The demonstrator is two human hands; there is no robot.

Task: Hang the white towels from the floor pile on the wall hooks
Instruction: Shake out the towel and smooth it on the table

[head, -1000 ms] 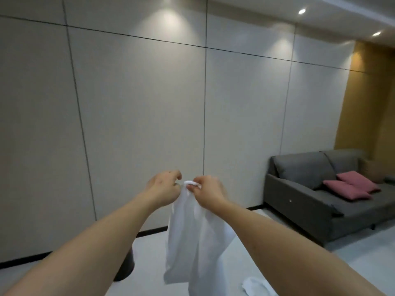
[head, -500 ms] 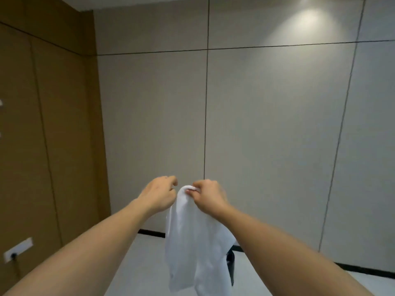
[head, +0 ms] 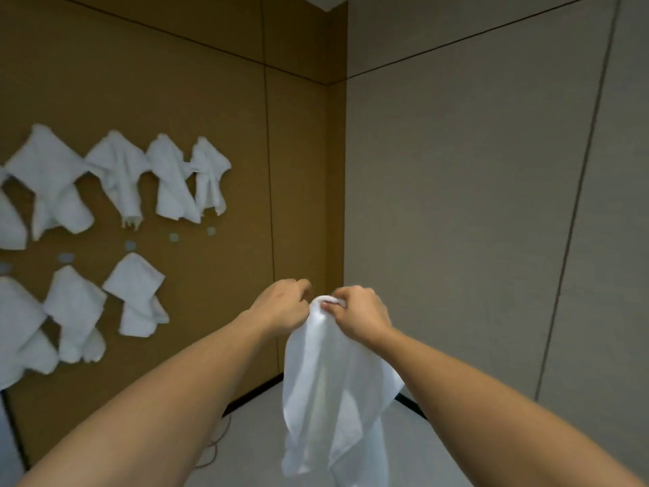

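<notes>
A white towel (head: 333,391) hangs in front of me, held up by its top edge. My left hand (head: 281,305) and my right hand (head: 358,316) pinch that edge close together, fingers curled on the cloth. On the brown wall (head: 210,100) to the left, several white towels (head: 119,174) hang in an upper row and more white towels (head: 135,297) in a lower row. Small grey hooks (head: 174,237) without towels sit between the rows. The floor pile is out of view.
A grey panelled wall (head: 491,205) meets the brown wall at a corner ahead. Pale floor (head: 256,434) shows below, with a thin cable (head: 214,448) along the skirting at the foot of the brown wall.
The view has swung left from the grey wall and sofa to the brown wall with the hung towels. Both hands keep the same hold on the towel's top edge.
</notes>
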